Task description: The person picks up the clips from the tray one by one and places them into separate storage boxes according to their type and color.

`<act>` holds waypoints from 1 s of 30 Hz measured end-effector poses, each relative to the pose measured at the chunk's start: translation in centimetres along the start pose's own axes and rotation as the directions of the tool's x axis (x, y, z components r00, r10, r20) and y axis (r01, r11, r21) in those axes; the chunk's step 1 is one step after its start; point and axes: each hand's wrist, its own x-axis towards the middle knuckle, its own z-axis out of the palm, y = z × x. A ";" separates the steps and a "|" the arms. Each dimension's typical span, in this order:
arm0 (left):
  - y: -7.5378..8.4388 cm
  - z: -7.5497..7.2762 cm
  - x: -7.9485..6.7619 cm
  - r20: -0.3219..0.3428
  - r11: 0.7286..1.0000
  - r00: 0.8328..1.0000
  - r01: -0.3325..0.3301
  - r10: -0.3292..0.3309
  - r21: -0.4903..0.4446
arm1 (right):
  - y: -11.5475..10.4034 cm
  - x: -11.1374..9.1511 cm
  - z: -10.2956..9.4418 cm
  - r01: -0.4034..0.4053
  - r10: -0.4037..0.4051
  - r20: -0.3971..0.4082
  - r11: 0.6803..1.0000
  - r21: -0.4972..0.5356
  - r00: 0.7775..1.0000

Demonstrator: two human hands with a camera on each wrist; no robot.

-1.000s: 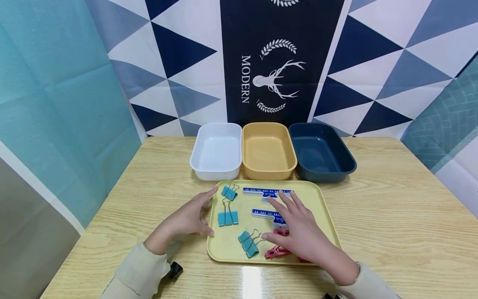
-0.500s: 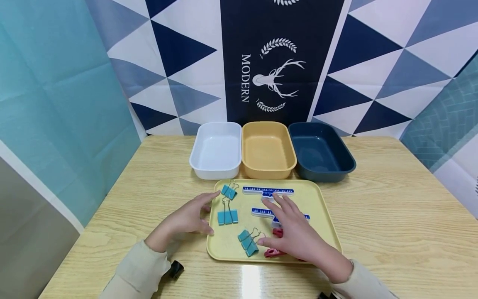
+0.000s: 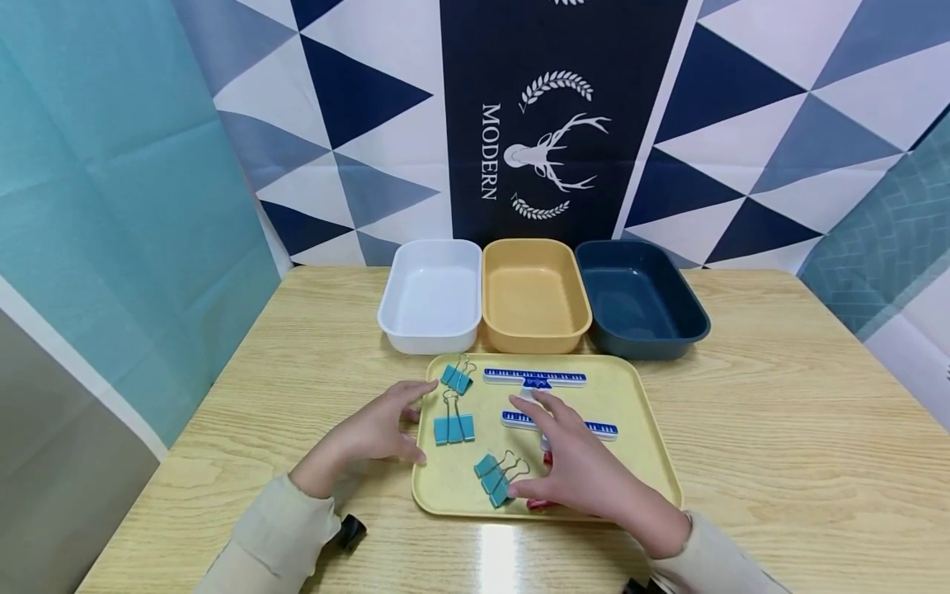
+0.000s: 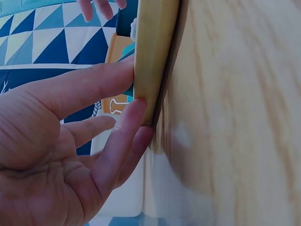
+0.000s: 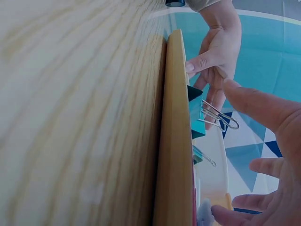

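A yellow tray (image 3: 631,396) holds teal binder clips, blue-and-white bar-shaped clips and red clips. My left hand (image 3: 371,429) is at the tray's left edge, its fingers touching the rim in the left wrist view. Near it lie the upper-left binder clip (image 3: 456,379) and the middle-left binder clip (image 3: 453,429). Over the tray, my right hand (image 3: 582,466) is spread and holds nothing. Its thumb is close to the front binder clip (image 3: 492,478). It partly covers the lower blue-and-white clip (image 3: 601,430) and the red clips (image 3: 538,504). The upper blue-and-white clip (image 3: 534,379) lies beyond its fingertips.
Behind the tray, a white bin (image 3: 430,342), a yellow-orange bin (image 3: 536,340) and a dark blue bin (image 3: 653,348) stand side by side on the wooden table (image 3: 772,429). A patterned cloth (image 3: 371,99) hangs behind them.
My right hand has drifted left and slightly toward the front, uncovering the right end of the lower blue-and-white clip and covering more of the red clips. The left hand stays in place.
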 end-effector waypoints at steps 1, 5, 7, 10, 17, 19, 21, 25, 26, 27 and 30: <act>0.0 0.0 0.0 -0.003 1.000 1.000 0.007 -0.007 0.004 | 0.0 0.0 0.0 0.016 -0.016 -0.008 1.000 0.003 1.000; 0.1 -0.1 0.0 -0.008 0.999 1.000 0.028 -0.028 0.021 | -0.1 0.2 0.1 0.057 -0.056 -0.028 0.998 0.032 0.998; 0.0 -0.1 0.1 -0.007 0.999 0.999 0.039 -0.039 0.020 | -0.2 0.3 0.1 0.080 -0.078 -0.032 0.995 0.052 0.996; 0.0 -0.2 0.2 -0.003 0.998 0.998 0.059 -0.059 0.004 | -0.3 0.4 0.3 0.104 -0.102 -0.024 0.989 0.103 0.994; -0.5 -0.2 0.2 0.005 0.996 0.997 0.075 -0.075 -0.050 | -0.8 0.7 0.6 0.074 -0.086 0.040 0.968 0.239 0.996; -0.5 -0.2 0.2 0.011 0.994 0.997 0.079 -0.079 -0.074 | -0.8 0.8 0.7 0.049 -0.069 0.072 0.965 0.256 0.995; -0.5 -0.3 0.2 0.014 0.992 0.997 0.080 -0.079 -0.094 | -0.8 0.9 0.7 0.025 -0.055 0.104 0.961 0.274 0.993; -0.5 -0.3 0.2 0.021 0.989 0.996 0.087 -0.085 -0.116 | -0.7 1.1 0.7 -0.008 -0.036 0.152 0.961 0.278 0.988; -0.4 -0.4 0.1 0.021 0.989 0.996 0.090 -0.088 -0.117 | -0.7 1.2 0.7 -0.010 -0.035 0.160 0.962 0.271 0.987; -0.4 -0.4 0.1 0.022 0.989 0.996 0.093 -0.092 -0.117 | -0.7 1.2 0.7 -0.012 -0.033 0.169 0.965 0.262 0.985; -0.4 -0.4 0.1 0.023 0.988 0.995 0.097 -0.095 -0.119 | -0.6 1.3 0.7 -0.012 -0.038 0.188 0.967 0.255 0.982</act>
